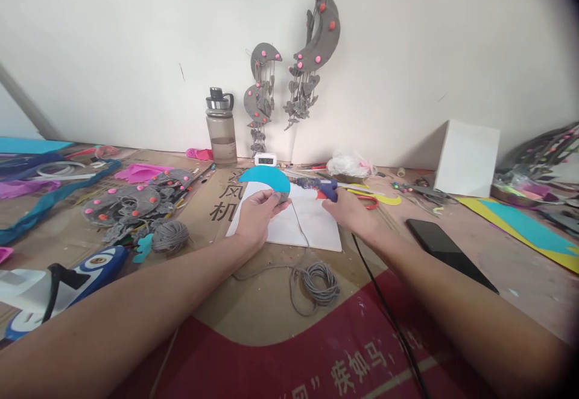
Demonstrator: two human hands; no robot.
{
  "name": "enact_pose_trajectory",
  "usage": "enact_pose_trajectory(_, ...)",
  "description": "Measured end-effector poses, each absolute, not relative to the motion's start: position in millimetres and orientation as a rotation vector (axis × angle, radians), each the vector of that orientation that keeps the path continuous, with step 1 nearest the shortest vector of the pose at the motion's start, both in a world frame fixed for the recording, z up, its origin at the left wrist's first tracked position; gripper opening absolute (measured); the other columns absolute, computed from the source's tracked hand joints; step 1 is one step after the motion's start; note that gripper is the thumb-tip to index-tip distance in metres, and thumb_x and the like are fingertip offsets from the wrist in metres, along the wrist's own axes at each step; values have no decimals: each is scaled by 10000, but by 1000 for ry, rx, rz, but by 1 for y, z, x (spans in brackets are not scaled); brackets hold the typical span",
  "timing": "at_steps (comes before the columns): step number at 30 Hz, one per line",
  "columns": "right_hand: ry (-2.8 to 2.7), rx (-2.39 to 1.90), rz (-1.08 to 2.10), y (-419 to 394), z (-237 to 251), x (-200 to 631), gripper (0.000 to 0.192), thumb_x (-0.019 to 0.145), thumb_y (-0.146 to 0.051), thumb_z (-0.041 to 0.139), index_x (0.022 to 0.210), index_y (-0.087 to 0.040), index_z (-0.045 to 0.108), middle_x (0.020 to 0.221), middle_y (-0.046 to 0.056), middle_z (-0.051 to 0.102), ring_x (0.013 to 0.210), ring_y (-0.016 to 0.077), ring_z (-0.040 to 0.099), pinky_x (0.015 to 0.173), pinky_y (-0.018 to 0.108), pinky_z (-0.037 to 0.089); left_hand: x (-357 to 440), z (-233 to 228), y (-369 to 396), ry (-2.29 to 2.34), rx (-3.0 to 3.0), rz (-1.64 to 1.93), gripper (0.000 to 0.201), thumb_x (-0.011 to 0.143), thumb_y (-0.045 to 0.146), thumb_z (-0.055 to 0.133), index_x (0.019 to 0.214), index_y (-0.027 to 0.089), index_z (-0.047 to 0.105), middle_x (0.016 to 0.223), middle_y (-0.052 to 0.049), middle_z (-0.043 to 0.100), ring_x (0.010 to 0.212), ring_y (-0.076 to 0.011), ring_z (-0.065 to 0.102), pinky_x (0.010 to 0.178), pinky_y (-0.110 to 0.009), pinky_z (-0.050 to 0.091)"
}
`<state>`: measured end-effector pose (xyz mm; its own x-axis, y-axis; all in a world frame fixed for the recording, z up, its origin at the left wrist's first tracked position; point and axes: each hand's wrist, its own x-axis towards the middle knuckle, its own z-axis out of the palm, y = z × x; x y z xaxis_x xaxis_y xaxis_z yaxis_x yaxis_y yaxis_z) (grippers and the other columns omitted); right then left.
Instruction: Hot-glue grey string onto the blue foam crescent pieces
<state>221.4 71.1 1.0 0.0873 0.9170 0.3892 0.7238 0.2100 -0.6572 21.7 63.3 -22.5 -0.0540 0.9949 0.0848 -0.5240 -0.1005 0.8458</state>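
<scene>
My left hand (260, 213) pinches a blue crescent-shaped piece (268, 175) near its lower right end, where a small part looks covered in grey yarn. From that end a strand of grey yarn (298, 221) runs down to a loose coil (320, 284) on the cardboard. My right hand (340, 206) is wrapped around a blue hot glue gun (328, 189) with an orange trigger, its nozzle pointing left toward the crescent. A black cord (380, 293) trails from it toward me. Beneath both hands lies a white sheet (312, 230).
At left are a grey yarn ball (169, 235) and grey crescents with pink dots (136, 200). A water bottle (221, 127) and small clock (265, 159) stand at the back. A phone (446, 248) lies right. Crescent hangings (323, 37) hang on the wall.
</scene>
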Motion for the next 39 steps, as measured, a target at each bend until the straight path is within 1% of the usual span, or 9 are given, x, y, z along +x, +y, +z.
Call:
enact_pose_trajectory(3,-1439,-1492,415,67,-1,214,185,725,-248,550,891,-213,478,784,39,629,665,181,592,594,300,454,20,-20,64,763,827,1529,223,643,258,771,701,117,608,752,-52,685,754,-168,691,948,-427,505)
enact_pose_trajectory(6,-1346,-1295,508,54,-9,199,201,770,-250,502,952,-215,425,806,16,597,653,161,587,599,305,471,18,-17,66,758,841,1548,221,640,265,771,698,115,620,752,-50,683,757,-167,689,953,-426,502)
enact_pose_trajectory(10,-1482,-1030,543,35,-21,184,215,831,-256,483,1037,-194,464,942,47,593,689,139,589,680,327,491,15,-19,72,818,914,1555,216,653,288,759,701,111,644,751,-46,681,758,-163,685,955,-416,503)
enact_pose_trajectory(13,-1680,-937,530,29,-22,183,207,867,-244,464,1059,-190,518,897,40,602,702,142,582,733,341,486,13,-24,77,864,930,1555,207,658,280,757,716,108,655,746,-45,681,757,-157,683,951,-408,508)
enact_pose_trajectory(15,-1760,-964,495,28,-22,185,202,874,-251,466,1050,-187,541,897,54,613,772,168,589,771,360,482,13,-26,79,867,907,1554,194,656,255,760,705,104,649,719,-38,671,740,-149,680,946,-400,513)
enact_pose_trajectory(19,-1826,-1070,346,31,-21,187,218,875,-286,475,1058,-190,542,1036,103,619,975,232,570,895,424,444,13,-26,78,857,860,1553,172,648,203,764,680,106,625,696,-26,656,720,-135,672,950,-391,513)
enact_pose_trajectory(27,-1900,-1205,306,30,-22,186,275,888,-392,467,1069,-192,521,1010,124,637,931,269,590,846,451,463,12,-28,80,841,840,1581,154,628,171,772,636,115,628,644,6,607,671,-112,647,923,-394,530)
enact_pose_trajectory(30,-1911,-1219,269,31,-23,187,282,885,-399,469,1074,-196,518,1006,123,636,905,270,588,829,458,465,13,-27,79,848,841,1584,166,617,184,785,632,113,635,649,-4,619,669,-117,648,921,-401,529)
enact_pose_trajectory(39,-1941,-1220,267,32,-24,188,286,889,-376,464,1099,-187,507,1039,136,626,932,276,582,843,460,459,14,-25,76,870,850,1591,154,614,183,777,625,112,641,636,-1,620,653,-104,628,905,-381,530)
